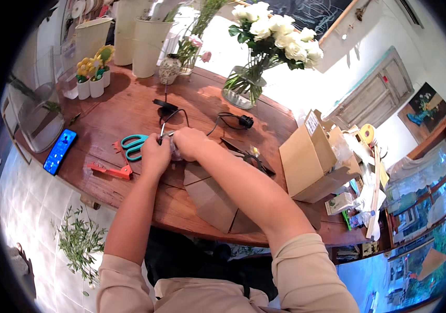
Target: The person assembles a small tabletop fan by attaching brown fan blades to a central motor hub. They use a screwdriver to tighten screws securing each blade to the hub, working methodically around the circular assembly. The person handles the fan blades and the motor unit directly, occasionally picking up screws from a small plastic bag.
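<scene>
Over the middle of the wooden table, my left hand (156,154) and my right hand (186,144) are closed close together, fingers bent inward. Between them shows a small, pale, shiny bit that looks like clear plastic (175,153); its kind I cannot make out. A thin silvery piece (163,128) sticks up by the left fingers. Teal-handled scissors (134,146) lie just left of my left hand, with a red angular plastic tool (112,171) nearer me. Beyond my hands rests a round black object (166,108) with a cord. Flattened cardboard (212,201) lies beneath my right forearm.
An open cardboard box (306,161) stands to the right, beside clutter and a yellow tape roll (367,133). A black plug (246,122) lies farther back. White roses fill a glass vase (238,99). A phone (60,151) sits at the left edge; toy flower pots (96,86) stand behind it.
</scene>
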The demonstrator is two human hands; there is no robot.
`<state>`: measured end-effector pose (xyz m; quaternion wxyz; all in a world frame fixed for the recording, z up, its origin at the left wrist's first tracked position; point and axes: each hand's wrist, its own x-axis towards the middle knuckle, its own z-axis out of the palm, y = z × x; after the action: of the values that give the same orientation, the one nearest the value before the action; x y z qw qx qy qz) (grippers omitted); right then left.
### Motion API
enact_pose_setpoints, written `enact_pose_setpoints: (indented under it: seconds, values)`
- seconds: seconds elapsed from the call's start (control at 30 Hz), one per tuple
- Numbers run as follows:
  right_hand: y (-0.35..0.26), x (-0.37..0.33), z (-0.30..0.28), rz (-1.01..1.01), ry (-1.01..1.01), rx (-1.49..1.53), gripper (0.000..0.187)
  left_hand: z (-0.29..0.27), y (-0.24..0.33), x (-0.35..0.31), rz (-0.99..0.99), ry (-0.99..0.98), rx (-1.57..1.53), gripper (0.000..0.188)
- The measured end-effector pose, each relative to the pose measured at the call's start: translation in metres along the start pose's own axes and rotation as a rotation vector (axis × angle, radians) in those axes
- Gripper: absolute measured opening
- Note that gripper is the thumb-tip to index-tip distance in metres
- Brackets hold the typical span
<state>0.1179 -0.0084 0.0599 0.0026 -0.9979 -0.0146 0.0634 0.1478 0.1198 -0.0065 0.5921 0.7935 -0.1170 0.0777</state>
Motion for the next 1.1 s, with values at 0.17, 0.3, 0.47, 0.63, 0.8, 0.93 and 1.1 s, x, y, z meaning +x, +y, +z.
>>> enact_pose_setpoints:
  seconds: [0.17,0.3,0.47,0.63,0.8,0.93,1.1]
  values:
    - [-0.010,-0.006,-0.013,-0.032,-0.061,0.105,0.020,0.002,-0.005,0.006,-0.071,-0.029,-0.071,0.042]
    - [-0.007,-0.007,-0.005,-0.034,0.006,0.090,0.019,0.000,0.000,0.000,-0.036,-0.017,-0.003,0.049]
    - [-0.005,-0.013,-0.007,-0.040,0.060,0.082,0.018,0.000,-0.003,0.003,-0.085,-0.058,-0.079,0.046]
    - [-0.002,-0.007,-0.006,0.008,0.017,0.108,0.021,0.004,-0.003,0.002,-0.155,-0.114,-0.274,0.032]
    - [-0.008,-0.001,-0.006,0.056,0.027,0.077,0.023,0.007,-0.011,0.005,-0.166,-0.082,-0.295,0.030]
    - [-0.010,-0.005,-0.017,0.073,-0.025,0.075,0.022,0.003,-0.017,0.009,-0.115,-0.056,-0.223,0.030]
    - [0.008,-0.007,0.001,0.007,0.090,0.062,0.018,0.012,-0.015,0.006,0.026,-0.016,0.012,0.024]
